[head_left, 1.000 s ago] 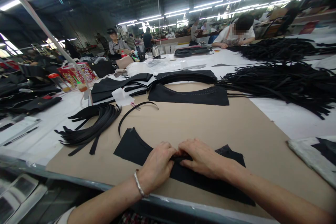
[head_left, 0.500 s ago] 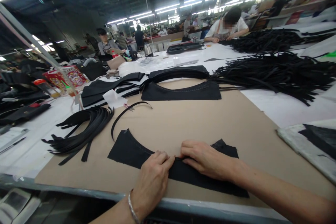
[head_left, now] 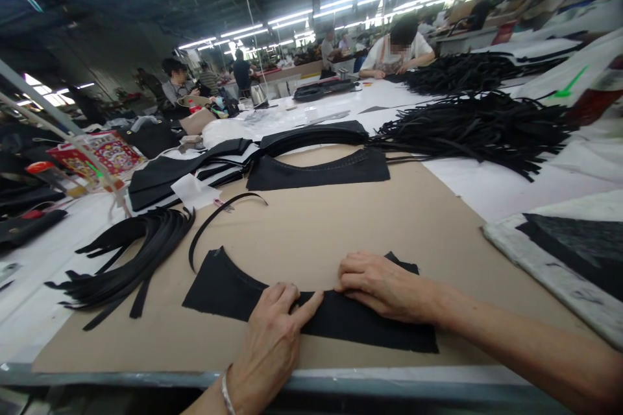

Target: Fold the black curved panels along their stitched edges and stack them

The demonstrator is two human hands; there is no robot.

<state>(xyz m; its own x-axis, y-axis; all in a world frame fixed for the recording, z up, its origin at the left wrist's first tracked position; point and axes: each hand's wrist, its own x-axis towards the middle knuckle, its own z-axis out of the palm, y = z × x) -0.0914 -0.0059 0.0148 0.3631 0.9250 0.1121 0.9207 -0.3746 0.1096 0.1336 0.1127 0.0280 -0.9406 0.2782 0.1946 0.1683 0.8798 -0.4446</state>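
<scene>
A black curved fabric piece (head_left: 228,288) lies on the tan board (head_left: 316,227) near the front edge, its concave side facing away from me. My left hand (head_left: 275,318) grips its curved edge left of the middle, fingers curled and one digit stretched rightward along the edge. Slightly to the right, my right hand (head_left: 372,279) pinches the same edge with bent fingers; its fingertips are partly hidden. A thin black strip (head_left: 195,237) curves beside the piece's left end. Beyond it sits another curved black piece (head_left: 318,172) with a stitched-looking line along its edge.
A bundle of black strips (head_left: 141,259) lies at the left, with stacked black pieces (head_left: 170,172) behind it. Piles of strips (head_left: 477,126) cover the back right. A pale slab (head_left: 506,240) borders the board's right side. A co-worker (head_left: 399,52) leans over the far table.
My view has shifted a little to the right. The stretched digit of my left hand now lies apart from its other fingers, and a gap shows between my two hands.
</scene>
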